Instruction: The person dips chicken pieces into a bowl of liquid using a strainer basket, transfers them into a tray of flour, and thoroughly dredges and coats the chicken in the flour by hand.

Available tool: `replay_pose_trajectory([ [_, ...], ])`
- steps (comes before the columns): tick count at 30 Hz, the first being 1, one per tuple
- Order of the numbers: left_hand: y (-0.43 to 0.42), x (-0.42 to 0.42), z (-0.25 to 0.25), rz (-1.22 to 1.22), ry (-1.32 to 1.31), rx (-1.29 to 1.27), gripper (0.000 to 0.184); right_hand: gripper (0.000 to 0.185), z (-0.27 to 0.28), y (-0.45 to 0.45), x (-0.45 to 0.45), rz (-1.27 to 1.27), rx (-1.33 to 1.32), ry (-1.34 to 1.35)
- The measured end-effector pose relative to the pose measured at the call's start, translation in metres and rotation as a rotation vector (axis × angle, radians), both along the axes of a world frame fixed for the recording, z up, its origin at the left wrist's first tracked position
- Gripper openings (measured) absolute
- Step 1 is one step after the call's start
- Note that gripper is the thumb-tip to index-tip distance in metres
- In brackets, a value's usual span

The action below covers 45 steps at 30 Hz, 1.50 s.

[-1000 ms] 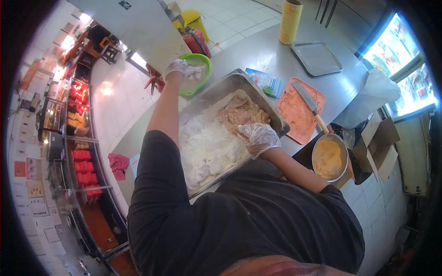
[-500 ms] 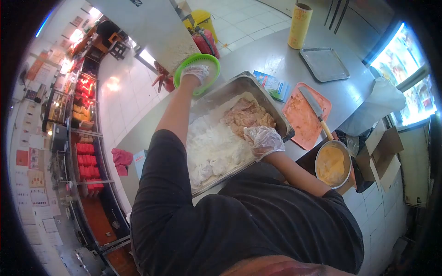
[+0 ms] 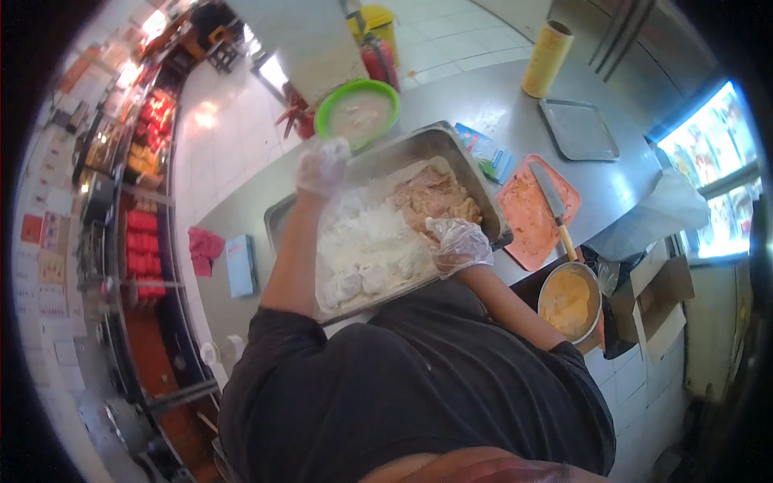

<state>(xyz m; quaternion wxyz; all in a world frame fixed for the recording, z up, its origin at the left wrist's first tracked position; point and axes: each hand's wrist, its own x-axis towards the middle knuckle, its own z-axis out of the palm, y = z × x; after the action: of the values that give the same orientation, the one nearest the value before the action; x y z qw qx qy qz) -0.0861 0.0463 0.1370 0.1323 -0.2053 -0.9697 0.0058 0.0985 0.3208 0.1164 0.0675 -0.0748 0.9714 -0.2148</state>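
Observation:
A deep metal tray point(image 3: 471, 173) holds white flour point(image 3: 354, 241) on its left side and pale raw meat point(image 3: 435, 197), probably chicken, on its right. Flour-coated lumps point(image 3: 374, 278) lie along the near edge. My left hand point(image 3: 324, 167), in a clear plastic glove, is raised over the tray's far-left rim; motion smears its fingers, and what they hold, if anything, is unclear. Close beyond it stands a green bowl point(image 3: 358, 113) with cloudy liquid and pale bits. My gloved right hand point(image 3: 459, 245) rests at the meat's near-right edge, its fingers curved downward and partly hidden.
Right of the tray, a knife point(image 3: 547, 189) lies on a pink cutting board point(image 3: 519, 233). A metal bowl of yellowish batter point(image 3: 570, 302) sits nearer me. Farther back are a blue box point(image 3: 485, 153), a film roll point(image 3: 547, 60) and a flat metal tray point(image 3: 578, 129). A pink cloth point(image 3: 205, 248) lies left.
My left hand has left the green bowl and come back toward me, over the tray's far-left side. My right hand stays by the meat. The camera view has shifted slightly.

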Motion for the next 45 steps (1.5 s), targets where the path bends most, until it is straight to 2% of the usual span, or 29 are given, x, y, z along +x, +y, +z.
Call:
replay_pose_trajectory([
  [2,-0.04,0.04,-0.046,0.024,0.006,-0.1,0.029,0.038,-0.012,-0.004,-0.007,0.038,0.012,-0.045],
  [4,-0.076,0.097,-0.088,0.033,-0.233,0.243,0.032,0.042,-0.059,-0.014,-0.024,0.038,0.161,-0.266],
  [5,-0.091,0.123,-0.105,0.082,-0.456,-0.062,0.041,0.044,-0.055,-0.02,-0.03,0.192,0.073,-0.272],
  [6,-0.107,0.146,-0.126,0.138,-0.513,-0.051,0.041,0.047,-0.044,-0.029,-0.033,0.34,-0.023,-0.293],
  [7,-0.121,0.159,-0.148,-0.089,-0.55,-0.153,0.045,0.046,-0.04,-0.045,-0.035,0.386,-0.006,-0.322],
  [9,-0.121,0.193,-0.147,-0.293,-0.596,-0.222,0.05,0.044,-0.031,-0.074,-0.04,0.561,0.025,-0.269],
  [10,-0.1,0.193,-0.107,-0.158,-0.713,-0.245,0.041,0.043,-0.027,-0.087,-0.045,0.69,0.031,-0.182],
  [12,-0.084,0.199,-0.091,-0.009,-0.836,-0.253,0.035,0.044,-0.016,-0.128,-0.05,0.785,0.14,-0.275],
  [14,-0.09,0.188,-0.095,0.047,-0.96,-0.194,0.038,0.045,-0.021,-0.168,-0.051,0.863,0.255,-0.349],
  [15,-0.11,0.177,-0.152,-0.005,-0.949,-0.293,0.047,0.042,-0.038,-0.187,-0.046,1.037,0.365,-0.328],
  [16,-0.115,0.177,-0.154,0.011,-0.947,-0.284,0.047,0.038,-0.058,-0.201,-0.044,1.21,0.475,-0.303],
  [17,-0.117,0.178,-0.154,0.051,-0.955,-0.186,0.052,0.038,-0.088,-0.209,-0.043,1.225,0.48,-0.296],
  [19,-0.114,0.18,-0.148,0.1,-0.958,-0.084,0.057,0.033,-0.142,-0.215,-0.048,0.885,0.192,-0.089],
  [22,-0.105,0.189,-0.126,0.246,-1.002,-0.01,0.057,0.037,-0.112,-0.211,-0.075,0.97,0.329,-0.197],
  [23,-0.109,0.192,-0.123,0.295,-0.963,0.246,0.059,0.038,-0.093,-0.202,-0.084,1.038,0.244,-0.145],
  [24,-0.106,0.189,-0.116,0.318,-0.938,0.374,0.06,0.038,-0.086,-0.196,-0.089,1.035,0.249,-0.144],
  [26,-0.097,0.178,-0.103,0.464,-0.948,0.546,0.064,0.04,-0.075,-0.188,-0.101,0.649,-0.117,-0.461],
  [27,-0.093,0.171,-0.1,0.596,-0.984,0.589,0.067,0.041,-0.035,-0.183,-0.086,0.392,-0.32,-0.553],
  [28,-0.095,0.165,-0.105,0.587,-0.983,0.59,0.067,0.041,-0.041,-0.181,-0.094,0.386,-0.318,-0.548],
  [30,-0.101,0.154,-0.115,0.609,-0.925,0.935,0.064,0.057,-0.057,-0.18,-0.111,0.427,-0.397,-0.688],
  [31,-0.096,0.155,-0.103,0.602,-0.928,0.937,0.064,0.057,-0.049,-0.181,-0.103,0.421,-0.395,-0.687],
  [33,-0.09,0.152,-0.086,0.404,-0.837,0.609,0.058,0.059,-0.035,-0.183,-0.076,0.896,-0.348,-0.632],
  [34,-0.089,0.149,-0.084,0.338,-0.796,0.499,0.056,0.051,-0.047,-0.176,-0.064,0.961,-0.336,-0.546],
  [36,-0.089,0.137,-0.108,0.095,-0.812,0.093,0.039,0.043,-0.099,-0.177,-0.053,1.022,-0.327,-0.446],
  [38,-0.082,0.134,-0.117,0.142,-0.722,0.022,0.039,0.038,-0.148,-0.187,-0.057,1.1,0.338,-0.313],
  [40,-0.078,0.135,-0.114,0.187,-0.631,-0.045,0.039,0.036,-0.129,-0.191,-0.058,1.103,0.443,-0.336],
  [42,-0.08,0.132,-0.1,0.32,-0.777,0.018,0.039,0.034,-0.119,-0.19,-0.063,1.098,0.546,-0.351],
  [44,-0.083,0.131,-0.082,0.245,-0.776,-0.017,0.034,0.047,-0.121,-0.186,-0.077,1.201,0.511,-0.402],
  [45,-0.086,0.129,-0.077,0.171,-0.791,-0.044,0.031,0.047,-0.11,-0.185,-0.08,1.196,0.508,-0.393],
])
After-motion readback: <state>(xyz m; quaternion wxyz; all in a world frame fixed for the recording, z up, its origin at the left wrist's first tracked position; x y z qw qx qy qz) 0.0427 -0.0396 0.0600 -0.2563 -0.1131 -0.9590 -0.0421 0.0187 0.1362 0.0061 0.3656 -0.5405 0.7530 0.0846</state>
